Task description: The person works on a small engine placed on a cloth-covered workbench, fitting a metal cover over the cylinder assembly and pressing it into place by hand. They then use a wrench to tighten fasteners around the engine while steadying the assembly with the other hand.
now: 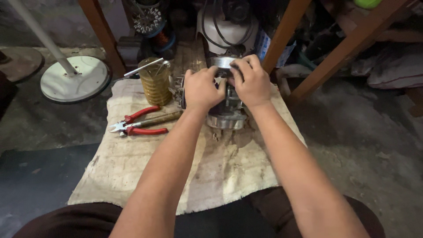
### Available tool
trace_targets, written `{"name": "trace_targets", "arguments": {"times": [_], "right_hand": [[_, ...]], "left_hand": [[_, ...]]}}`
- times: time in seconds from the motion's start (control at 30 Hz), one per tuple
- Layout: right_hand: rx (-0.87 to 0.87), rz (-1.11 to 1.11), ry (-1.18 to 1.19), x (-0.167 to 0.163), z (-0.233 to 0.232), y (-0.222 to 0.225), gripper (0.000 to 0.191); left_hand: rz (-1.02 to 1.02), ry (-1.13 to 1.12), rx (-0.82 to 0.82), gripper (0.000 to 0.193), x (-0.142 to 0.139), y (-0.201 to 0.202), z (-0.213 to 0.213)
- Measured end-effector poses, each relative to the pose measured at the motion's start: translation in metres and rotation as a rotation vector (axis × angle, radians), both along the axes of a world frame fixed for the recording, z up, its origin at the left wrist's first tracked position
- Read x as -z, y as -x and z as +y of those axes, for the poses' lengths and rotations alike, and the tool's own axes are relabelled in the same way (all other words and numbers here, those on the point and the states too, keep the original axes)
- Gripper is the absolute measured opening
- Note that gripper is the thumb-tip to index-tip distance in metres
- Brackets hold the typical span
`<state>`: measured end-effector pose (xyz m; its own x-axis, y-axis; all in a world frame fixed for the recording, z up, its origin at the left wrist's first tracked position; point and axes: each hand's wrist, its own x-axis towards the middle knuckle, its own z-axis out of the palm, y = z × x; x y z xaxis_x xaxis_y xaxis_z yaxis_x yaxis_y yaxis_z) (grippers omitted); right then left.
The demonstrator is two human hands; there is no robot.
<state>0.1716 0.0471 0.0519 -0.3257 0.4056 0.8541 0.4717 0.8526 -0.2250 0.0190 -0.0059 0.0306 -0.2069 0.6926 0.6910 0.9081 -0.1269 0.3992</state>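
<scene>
Both your hands are clamped on the metal motor [225, 115], which sits at the far middle of the stained cloth [132, 167]. Your left hand [202, 88] grips its left side; your right hand [250, 81] curls over its top. Red-handled pliers [139, 125] lie to the left, near an amber plastic jar [155, 81].

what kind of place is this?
Probably a small floor-level repair workshop, maybe for fans. Both hands, left hand and right hand, grip a metal motor on a stained cloth, with red-handled pliers beside it and a fan base on the concrete floor.
</scene>
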Motion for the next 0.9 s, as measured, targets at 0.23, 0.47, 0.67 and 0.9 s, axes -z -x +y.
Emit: {"name": "trace_targets", "arguments": {"times": [0.23,0.47,0.67,0.9], "right_hand": [[-0.052,0.169,0.133,0.019,-0.005,0.006,0.023],[-0.260,0.116,0.463,0.017,-0.009,-0.013,0.028],[-0.124,-0.048,0.765,-0.006,-0.005,-0.021,0.052],[-0.105,-0.122,0.297,-0.037,-0.004,-0.032,0.034]], "left_hand": [[0.030,-0.019,0.115,0.040,0.002,0.008,-0.004],[0.006,0.016,0.070,0.038,0.002,0.006,-0.002],[0.009,-0.007,0.054,0.035,0.002,0.006,-0.001],[-0.012,0.041,0.019,0.037,0.005,0.005,0.003]]}}
